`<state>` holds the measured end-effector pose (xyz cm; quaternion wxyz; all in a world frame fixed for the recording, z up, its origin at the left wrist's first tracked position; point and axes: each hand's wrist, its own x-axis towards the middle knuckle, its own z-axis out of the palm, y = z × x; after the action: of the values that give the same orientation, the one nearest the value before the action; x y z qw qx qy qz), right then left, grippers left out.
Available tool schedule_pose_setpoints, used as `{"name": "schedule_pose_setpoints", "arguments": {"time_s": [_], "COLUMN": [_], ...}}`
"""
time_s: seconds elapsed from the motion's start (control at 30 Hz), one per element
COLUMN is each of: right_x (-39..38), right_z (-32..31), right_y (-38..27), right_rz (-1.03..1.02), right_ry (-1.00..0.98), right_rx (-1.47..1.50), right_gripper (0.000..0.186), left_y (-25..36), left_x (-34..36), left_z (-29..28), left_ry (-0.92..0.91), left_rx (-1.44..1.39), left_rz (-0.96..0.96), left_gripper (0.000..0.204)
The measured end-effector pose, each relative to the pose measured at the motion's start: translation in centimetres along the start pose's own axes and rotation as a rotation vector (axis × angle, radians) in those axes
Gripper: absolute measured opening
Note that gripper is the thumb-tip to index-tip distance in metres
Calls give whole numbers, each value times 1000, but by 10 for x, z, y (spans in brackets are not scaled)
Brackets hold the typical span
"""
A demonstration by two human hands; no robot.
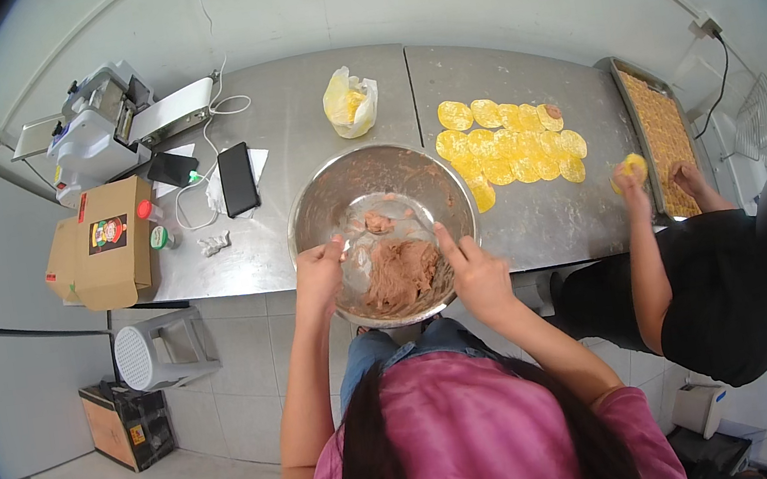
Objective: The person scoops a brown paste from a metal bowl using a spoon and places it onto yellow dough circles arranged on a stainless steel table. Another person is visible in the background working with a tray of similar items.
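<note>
Pale walls stand behind a long metal desk point(563, 224), where a steel bowl point(442, 180) sits at the near edge with brown minced filling point(403, 271) inside. Over its left side, the left hand point(318, 270) is curled nearly closed, with something small and pale at its fingertips; over its right side, the right hand point(479, 275) is partly folded, index finger extended. Whether either grips a utensil, I cannot tell.

Work on the wrappers looks barely begun: to the right, yellow round wrappers point(498, 145) lie in overlapping rows, and only one, at the far right, bears a dab of filling point(550, 116). The others appear bare, so most filling seems left to portion. At far right, a co-worker's hand point(631, 190) holds another yellow round point(631, 168) beside a tray point(627, 112) of golden-brown pieces.
</note>
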<state>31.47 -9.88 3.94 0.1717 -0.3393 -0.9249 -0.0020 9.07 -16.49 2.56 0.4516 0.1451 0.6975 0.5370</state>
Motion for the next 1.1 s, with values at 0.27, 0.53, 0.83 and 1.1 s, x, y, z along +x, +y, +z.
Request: {"name": "schedule_pose_setpoints", "arguments": {"time_s": [0.27, 0.53, 0.83, 1.1], "right_x": [-8, -1, -9, -11], "right_z": [26, 10, 13, 21], "right_y": [-11, -12, -16, -9], "right_rz": [-76, -116, -198, -74], "right_ry": [38, 24, 78, 23], "right_rx": [-171, -79, -348, -106], "right_gripper": [65, 58, 51, 58], "left_y": [5, -6, 16, 8], "left_x": [-5, -1, -18, -22], "left_z": [4, 3, -1, -8], "left_ry": [52, 132, -34, -62], "left_rx": [107, 312, 6, -56], "left_rz": [148, 307, 87, 107], "left_gripper": [39, 41, 34, 35]}}
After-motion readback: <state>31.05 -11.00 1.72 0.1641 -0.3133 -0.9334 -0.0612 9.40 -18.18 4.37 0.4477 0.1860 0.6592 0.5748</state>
